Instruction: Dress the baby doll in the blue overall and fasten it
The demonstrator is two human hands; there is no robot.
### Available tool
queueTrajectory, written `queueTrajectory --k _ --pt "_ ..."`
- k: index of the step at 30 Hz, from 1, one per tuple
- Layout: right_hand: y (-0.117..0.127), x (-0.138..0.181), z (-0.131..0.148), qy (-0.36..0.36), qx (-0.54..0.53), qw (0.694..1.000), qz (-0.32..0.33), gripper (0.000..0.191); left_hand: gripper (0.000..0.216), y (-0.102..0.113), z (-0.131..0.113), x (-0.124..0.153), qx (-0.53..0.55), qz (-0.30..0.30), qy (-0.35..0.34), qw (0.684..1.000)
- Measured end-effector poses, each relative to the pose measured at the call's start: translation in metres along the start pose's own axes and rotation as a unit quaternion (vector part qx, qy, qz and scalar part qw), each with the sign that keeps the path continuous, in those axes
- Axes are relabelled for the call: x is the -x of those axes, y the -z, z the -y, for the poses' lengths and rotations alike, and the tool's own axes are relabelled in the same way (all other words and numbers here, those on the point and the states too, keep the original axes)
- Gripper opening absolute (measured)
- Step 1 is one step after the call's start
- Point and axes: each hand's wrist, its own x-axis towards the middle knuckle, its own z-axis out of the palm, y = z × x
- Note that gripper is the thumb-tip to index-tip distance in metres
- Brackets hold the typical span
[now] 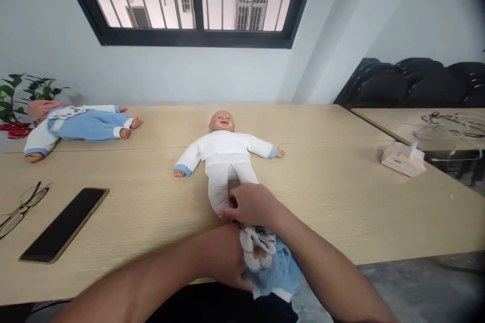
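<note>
A baby doll [227,154] in a white top and white leggings lies on its back on the table, its head toward the window and its feet toward me. My right hand [252,204] is curled at the doll's lower leg, its fingers closed around the foot [224,219]. Just below, my left hand [229,257] grips a bunched light-blue garment [275,267] with a white patterned bib part, which hangs at the table's front edge. The doll's other foot and part of the garment are hidden behind my hands.
A second doll [91,123] in blue overalls lies at the back left beside a potted plant [11,98]. A phone [64,224] and eyeglasses [22,208] are at the left. A tissue pack [403,158] sits at the right; beyond are cables [454,123] and stacked black chairs [409,83].
</note>
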Motion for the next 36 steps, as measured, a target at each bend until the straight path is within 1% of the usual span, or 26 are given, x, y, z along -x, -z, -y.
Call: queueTrajectory --k 2,4,6,8,9,10,11,13,14,15,16,18,20,22,24,26,28,30,31,32,34,36 --pt "0.0 0.003 0.001 -0.001 0.009 1.0 0.029 0.05 0.033 -0.003 0.0 -0.001 -0.019 -0.002 -0.017 1.0" --pt "0.002 0.003 0.0 0.002 -0.018 0.999 0.045 0.047 0.035 -0.004 -0.001 -0.002 -0.031 0.001 -0.023 0.999" --pt "0.006 -0.001 -0.002 0.004 -0.08 0.996 0.047 0.041 0.035 -0.004 -0.003 -0.001 -0.043 0.002 -0.021 0.999" --pt "0.009 -0.006 -0.005 0.007 -0.17 0.985 0.032 0.038 0.034 -0.004 -0.004 0.0 -0.048 -0.006 -0.024 0.999" --pt "0.01 -0.009 -0.008 0.007 -0.23 0.973 0.018 0.039 0.033 -0.004 -0.004 0.001 -0.047 -0.013 -0.029 0.998" --pt "0.011 -0.012 -0.011 0.003 -0.297 0.955 0.002 0.041 0.031 -0.004 -0.004 0.001 -0.045 -0.019 -0.035 0.998" --pt "0.012 -0.015 -0.015 -0.003 -0.369 0.929 -0.015 0.044 0.03 -0.003 -0.003 0.002 -0.042 -0.024 -0.043 0.998" --pt "0.012 -0.02 -0.022 -0.02 -0.496 0.867 -0.047 0.052 0.029 0.001 -0.002 0.004 -0.037 -0.026 -0.049 0.998" --pt "0.012 -0.021 -0.025 -0.024 -0.54 0.84 -0.054 0.054 0.029 0.004 -0.001 0.007 -0.034 -0.022 -0.046 0.998" --pt "0.011 -0.022 -0.027 -0.019 -0.565 0.823 -0.05 0.054 0.029 0.007 0.0 0.01 -0.031 -0.014 -0.04 0.999" --pt "0.009 -0.022 -0.028 -0.006 -0.576 0.817 -0.034 0.053 0.029 0.01 0.002 0.013 -0.028 -0.003 -0.028 0.999" --pt "0.005 -0.022 -0.026 0.037 -0.57 0.821 0.017 0.049 0.027 0.017 0.003 0.022 -0.023 0.022 0.012 0.999" --pt "0.001 -0.02 -0.022 0.072 -0.536 0.84 0.055 0.044 0.024 0.022 0.004 0.031 -0.017 0.036 0.058 0.998" --pt "0.001 -0.016 -0.019 0.073 -0.489 0.867 0.055 0.042 0.026 0.027 0.003 0.039 -0.002 0.036 0.097 0.995" --pt "0.007 -0.01 -0.02 0.057 -0.441 0.894 0.053 0.042 0.027 0.034 0.004 0.047 0.018 0.03 0.125 0.992" --pt "0.017 -0.003 -0.025 0.048 -0.404 0.91 0.08 0.041 0.023 0.045 0.01 0.055 0.029 0.028 0.159 0.986" --pt "0.026 0.002 -0.032 0.041 -0.393 0.907 0.144 0.039 0.022 0.056 0.018 0.062 0.022 0.027 0.196 0.98" --pt "0.032 0.004 -0.037 0.03 -0.41 0.892 0.19 0.039 0.028 0.067 0.026 0.068 0.003 0.008 0.227 0.974" --pt "0.034 0.004 -0.038 0.024 -0.427 0.883 0.192 0.039 0.034 0.071 0.029 0.07 -0.007 -0.012 0.239 0.971" --pt "0.034 0.002 -0.038 0.021 -0.447 0.876 0.179 0.039 0.041 0.073 0.031 0.071 -0.015 -0.033 0.247 0.968" --pt "0.032 -0.002 -0.036 0.015 -0.49 0.864 0.113 0.038 0.049 0.074 0.032 0.071 -0.028 -0.06 0.249 0.966" --pt "0.028 -0.006 -0.03 0.006 -0.529 0.848 0.035 0.037 0.045 0.069 0.032 0.07 -0.05 -0.066 0.232 0.969"
